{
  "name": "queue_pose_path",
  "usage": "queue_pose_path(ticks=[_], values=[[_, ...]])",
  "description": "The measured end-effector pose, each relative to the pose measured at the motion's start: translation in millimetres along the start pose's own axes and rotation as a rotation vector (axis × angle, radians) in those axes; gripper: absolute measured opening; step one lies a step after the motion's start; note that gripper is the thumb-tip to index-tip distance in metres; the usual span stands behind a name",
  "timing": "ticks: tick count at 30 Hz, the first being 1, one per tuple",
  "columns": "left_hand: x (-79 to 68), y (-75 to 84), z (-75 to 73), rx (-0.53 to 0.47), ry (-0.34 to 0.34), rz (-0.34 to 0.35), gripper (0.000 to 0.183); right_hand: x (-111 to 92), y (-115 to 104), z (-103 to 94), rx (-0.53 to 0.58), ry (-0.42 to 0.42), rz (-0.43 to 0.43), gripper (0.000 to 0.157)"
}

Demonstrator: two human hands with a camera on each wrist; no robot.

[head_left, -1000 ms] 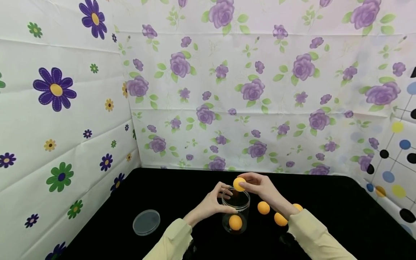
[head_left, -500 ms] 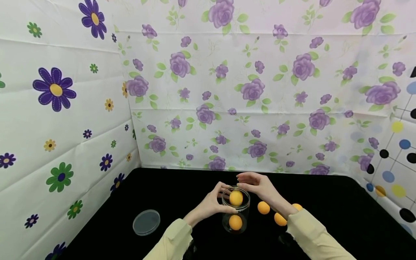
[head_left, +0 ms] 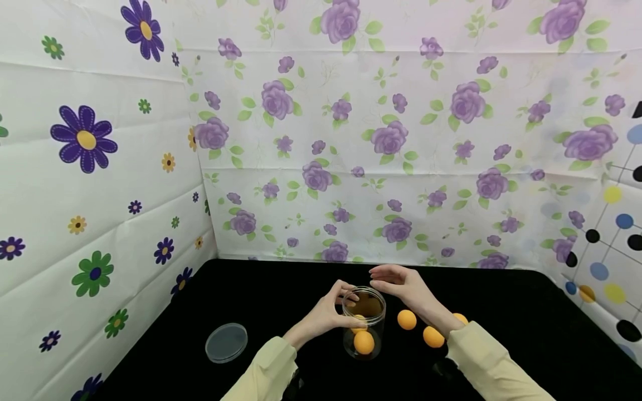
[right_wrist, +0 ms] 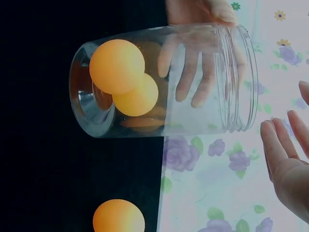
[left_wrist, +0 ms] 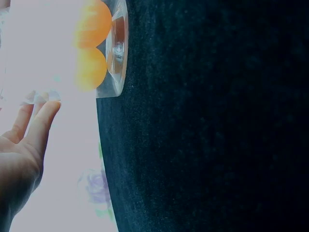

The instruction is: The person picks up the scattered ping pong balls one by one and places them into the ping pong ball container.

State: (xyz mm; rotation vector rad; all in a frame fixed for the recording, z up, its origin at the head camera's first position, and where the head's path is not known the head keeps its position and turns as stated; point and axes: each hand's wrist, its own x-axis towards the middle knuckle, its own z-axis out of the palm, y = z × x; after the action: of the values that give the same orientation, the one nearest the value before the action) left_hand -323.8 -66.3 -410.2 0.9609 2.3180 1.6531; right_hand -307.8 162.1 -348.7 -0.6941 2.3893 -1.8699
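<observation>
A clear screw-top jar (head_left: 379,328) stands upright on the black table. My left hand (head_left: 323,313) grips it around the neck, thumb in front and fingers behind. Two orange ping-pong balls lie at the bottom: a nearer ball (right_wrist: 117,66) and one partly behind it, the second ball (right_wrist: 140,96). Beside the jar's open mouth, on the right, my right hand (head_left: 408,287) holds nothing, its fingers extended. In the right wrist view its fingertips are apart from the rim. The left wrist view is overexposed around the jar.
Right of the jar lie three more orange balls: one ball (head_left: 407,319) close by, another ball (head_left: 433,337), and a third ball (head_left: 460,319) partly behind the right forearm. A clear round lid (head_left: 226,343) lies flat at left. Patterned sheets (head_left: 321,139) surround the table.
My right hand has let go of a ping-pong ball over the jar's mouth. The ball has dropped to the bottom beside the other one. The left hand has stayed on the jar.
</observation>
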Motion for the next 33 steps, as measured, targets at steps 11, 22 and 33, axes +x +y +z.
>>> queue_pose_path(ticks=[11,22,33], values=[[-0.9,0.1,0.1,0.011,0.003,-0.002,0.054,-6,4,-17.6,-0.076,0.061,0.015,0.046],[-1.1,-0.4,0.7,0.006,0.006,-0.014,0.053,-13,8,-32.2,-0.064,0.083,0.080,0.046],[-0.4,-0.3,1.0,0.013,0.004,-0.024,0.053,-18,19,-44.1,-0.107,0.125,0.099,0.044]])
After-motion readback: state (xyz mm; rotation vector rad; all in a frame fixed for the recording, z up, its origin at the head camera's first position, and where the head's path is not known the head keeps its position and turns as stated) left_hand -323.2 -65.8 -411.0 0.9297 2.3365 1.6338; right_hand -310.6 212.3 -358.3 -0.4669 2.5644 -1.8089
